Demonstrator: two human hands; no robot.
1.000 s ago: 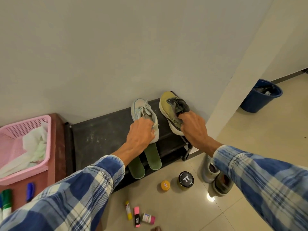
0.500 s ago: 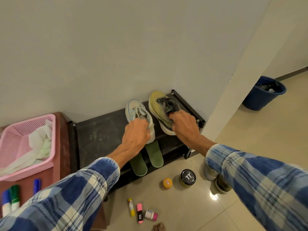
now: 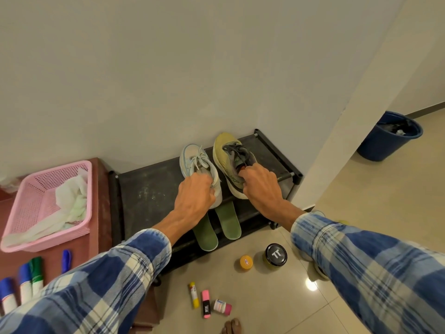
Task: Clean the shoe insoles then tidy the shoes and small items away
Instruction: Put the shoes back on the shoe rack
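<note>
Two shoes (image 3: 192, 156) shifted left, two insoles (image 3: 228, 222)

Left sleeve (image 3: 101, 283), right sleeve (image 3: 375, 261): long, blue-and-cream plaid, navy bands. Left hand (image 3: 195, 196), right hand (image 3: 262, 186) bare.

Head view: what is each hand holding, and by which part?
Left hand grips the pale blue shoe at its heel end; right hand grips the yellow-green shoe at its collar, by the heel.
</note>
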